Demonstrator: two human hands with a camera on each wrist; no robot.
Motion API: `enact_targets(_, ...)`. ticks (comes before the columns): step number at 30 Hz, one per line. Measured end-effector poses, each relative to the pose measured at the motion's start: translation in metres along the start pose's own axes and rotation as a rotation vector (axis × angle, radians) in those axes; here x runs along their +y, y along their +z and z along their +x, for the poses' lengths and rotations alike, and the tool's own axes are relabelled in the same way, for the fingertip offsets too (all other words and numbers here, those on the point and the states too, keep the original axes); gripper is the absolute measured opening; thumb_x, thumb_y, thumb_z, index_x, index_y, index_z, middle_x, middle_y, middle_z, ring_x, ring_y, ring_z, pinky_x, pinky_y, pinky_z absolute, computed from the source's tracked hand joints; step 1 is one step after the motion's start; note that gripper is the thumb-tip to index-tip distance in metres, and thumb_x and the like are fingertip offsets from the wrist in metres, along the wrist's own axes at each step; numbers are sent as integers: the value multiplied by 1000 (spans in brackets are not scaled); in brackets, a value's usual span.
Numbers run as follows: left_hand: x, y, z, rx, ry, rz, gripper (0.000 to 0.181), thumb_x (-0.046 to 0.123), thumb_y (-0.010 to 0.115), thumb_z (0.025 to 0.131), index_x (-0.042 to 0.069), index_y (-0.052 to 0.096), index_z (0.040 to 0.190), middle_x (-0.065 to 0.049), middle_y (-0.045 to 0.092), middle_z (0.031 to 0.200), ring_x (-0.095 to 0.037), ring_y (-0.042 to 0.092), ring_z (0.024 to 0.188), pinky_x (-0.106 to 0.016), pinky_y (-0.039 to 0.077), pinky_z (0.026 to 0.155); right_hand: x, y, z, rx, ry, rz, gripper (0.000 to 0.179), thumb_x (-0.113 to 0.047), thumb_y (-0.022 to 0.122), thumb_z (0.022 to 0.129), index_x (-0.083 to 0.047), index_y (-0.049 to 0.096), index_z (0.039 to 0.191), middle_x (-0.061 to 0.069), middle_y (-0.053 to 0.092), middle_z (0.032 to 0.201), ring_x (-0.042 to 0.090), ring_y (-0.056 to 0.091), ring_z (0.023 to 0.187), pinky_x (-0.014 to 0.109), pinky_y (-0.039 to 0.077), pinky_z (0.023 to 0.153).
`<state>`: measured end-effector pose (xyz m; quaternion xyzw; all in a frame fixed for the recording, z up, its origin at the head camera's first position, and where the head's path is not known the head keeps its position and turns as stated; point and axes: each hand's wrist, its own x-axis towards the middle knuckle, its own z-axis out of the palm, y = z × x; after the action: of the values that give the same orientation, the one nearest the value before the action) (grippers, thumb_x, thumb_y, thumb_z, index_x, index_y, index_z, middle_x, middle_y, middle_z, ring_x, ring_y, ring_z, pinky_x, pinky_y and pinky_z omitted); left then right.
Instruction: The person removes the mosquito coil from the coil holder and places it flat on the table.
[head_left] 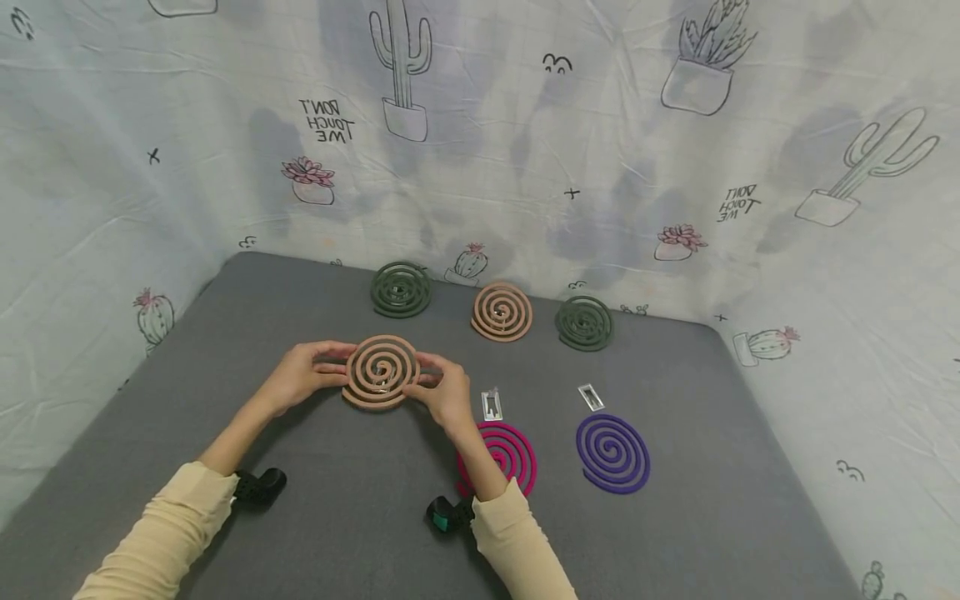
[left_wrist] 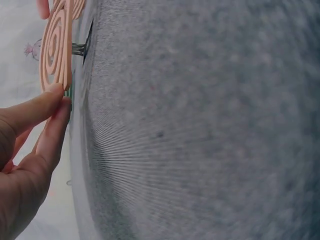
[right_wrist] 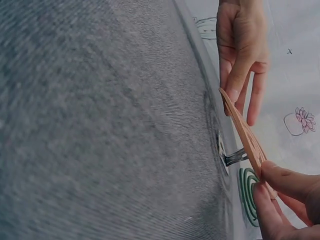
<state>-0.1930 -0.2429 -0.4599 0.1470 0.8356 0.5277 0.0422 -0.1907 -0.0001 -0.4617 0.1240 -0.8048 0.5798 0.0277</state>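
Near tan coil [head_left: 382, 369], stand [head_left: 491, 406], pink coil [head_left: 522, 457] (forearm [head_left: 482, 462] across)

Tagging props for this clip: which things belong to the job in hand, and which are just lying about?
Likely in the job:
tan coil, held by left hand and right hand
metal stand beneath it

Lying about for now:
two green coils and second tan coil, farther back
pink coil
purple coil
two metal stands

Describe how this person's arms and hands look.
The left sleeve and right sleeve are pale yellow. At their ends sit a black left device and a black right device with a teal patch. The left hand and right hand are bare.
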Motion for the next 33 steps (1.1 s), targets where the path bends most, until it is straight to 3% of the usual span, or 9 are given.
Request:
enact_targets(7,2,-3,-2,-7,-5,-22,50,-1,66,88,-11,48,133,-32,49,133,-42,59,110,-28,56,80,-2,-5,0,-10,17,97,50,4,80,72,2,65,120,16,65,116,29,68,92,22,56,68)
enact_targets(16,9,-7,-3,-9,-14,-58,49,6,70,87,-10,53,131,-28,55,128,-35,62,107,-25,55,80,-11,-21,-1,-119,102,280,60,8,78,73,1,59,129,15,57,130,29,62,108,28,56,80)
enact_targets(21,15,-9,-6,-26,-22,-67,50,11,71,87,-8,54,131,-26,57,127,-29,64,106,-25,55,81,-12,-30,-4,-164,100,302,62,11,76,73,2,56,131,16,53,135,31,59,114,29,55,84)
enact_targets(33,22,-6,-10,-54,6,-147,50,8,71,86,-9,54,130,-27,55,129,-13,66,102,-27,55,81,-19,-41,-13,-193,108,311,65,10,75,75,3,51,135,21,53,135,31,63,109,30,56,81)
